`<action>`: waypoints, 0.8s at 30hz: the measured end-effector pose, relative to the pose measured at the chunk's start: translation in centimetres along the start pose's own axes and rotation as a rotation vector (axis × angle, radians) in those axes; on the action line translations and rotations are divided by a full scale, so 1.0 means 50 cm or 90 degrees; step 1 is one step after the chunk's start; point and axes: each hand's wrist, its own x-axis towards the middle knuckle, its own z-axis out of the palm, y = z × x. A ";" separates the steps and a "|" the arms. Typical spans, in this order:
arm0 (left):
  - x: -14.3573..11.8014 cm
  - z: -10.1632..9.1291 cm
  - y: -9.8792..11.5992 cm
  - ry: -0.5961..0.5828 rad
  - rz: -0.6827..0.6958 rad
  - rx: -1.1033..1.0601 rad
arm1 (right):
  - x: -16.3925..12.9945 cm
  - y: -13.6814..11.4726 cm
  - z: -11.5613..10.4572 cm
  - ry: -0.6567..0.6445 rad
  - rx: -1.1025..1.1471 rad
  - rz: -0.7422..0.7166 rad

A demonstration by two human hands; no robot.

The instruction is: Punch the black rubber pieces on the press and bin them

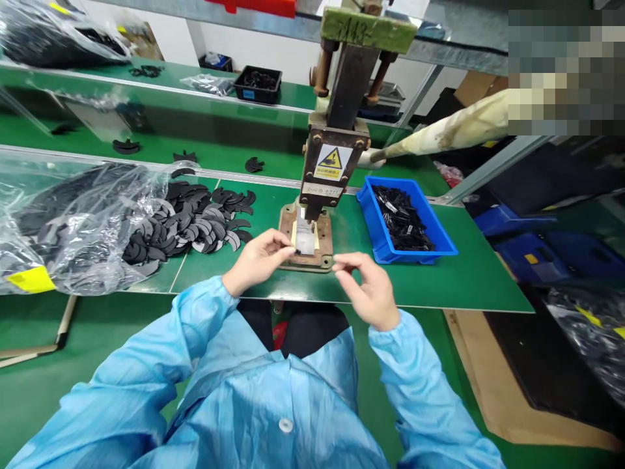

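At the front left corner of the press base [321, 260], my left hand [261, 259] is closed in a pinch. A small black piece [297, 251] shows at its fingertips, too small for me to tell its kind. My right hand [367, 286] hovers just right of the base, slightly blurred, with thumb and forefinger apart and nothing visible between them. Above the base stands the rusty press ram [326, 159] with a warning label. A pale metal plate [305, 242] lies on the base under the ram. Left of my left hand spreads a pile of black curved pieces [195, 225].
A clear plastic bag [97, 228] holds more curved pieces at left. The blue bin [381, 256] at right contains thin black parts. The press lever [444, 130], wrapped in pale material, reaches rightward. A black tray [258, 98] stands on the back shelf. The green bench's front edge [439, 307] lies before me.
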 end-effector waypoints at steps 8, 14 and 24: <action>0.165 -0.026 -0.053 -0.031 0.220 0.412 | 0.203 -0.061 -0.163 0.354 0.057 -0.235; 0.177 -0.025 -0.049 -0.137 0.313 0.555 | 0.291 -0.164 -0.178 0.225 0.088 -0.309; 0.135 -0.022 -0.039 -0.124 0.198 0.533 | 0.208 -0.127 -0.103 0.215 0.011 -0.298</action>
